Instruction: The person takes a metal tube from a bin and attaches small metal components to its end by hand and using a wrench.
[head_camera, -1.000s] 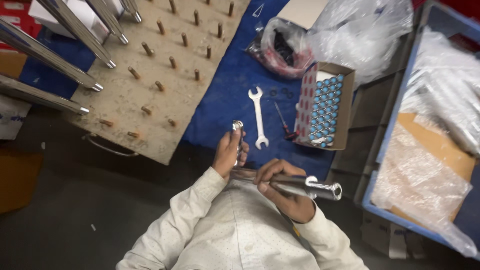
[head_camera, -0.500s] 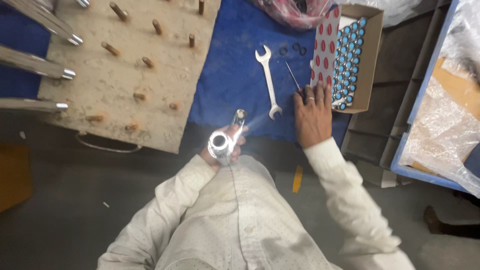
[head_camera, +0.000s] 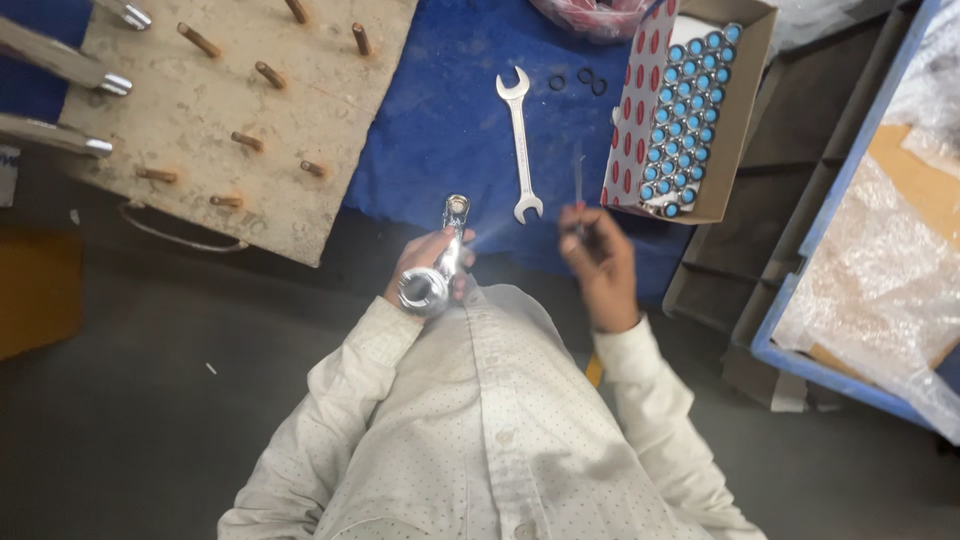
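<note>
My left hand (head_camera: 425, 265) grips a shiny chrome tap fitting (head_camera: 438, 268), held upright with one open end pointing at the camera and the other end near the blue mat (head_camera: 440, 110). My right hand (head_camera: 598, 258) is raised over the mat's near edge and holds a thin, blurred screwdriver-like tool (head_camera: 578, 190) pointing away from me. A silver double-ended spanner (head_camera: 520, 140) lies on the mat between the two hands. Two small black rubber rings (head_camera: 578, 80) lie beyond it.
An open cardboard box (head_camera: 745, 110) of several blue-capped small parts (head_camera: 685, 110) stands to the right of the spanner. A wooden peg board (head_camera: 190, 110) with chrome pipes (head_camera: 60, 62) on some pegs is at the left. Blue crates with plastic bags (head_camera: 880, 290) stand at the right.
My right hand has come back from the box of blue-capped parts, now holding the thin tool. My left hand still holds the chrome fitting upright, much as half a second ago.
</note>
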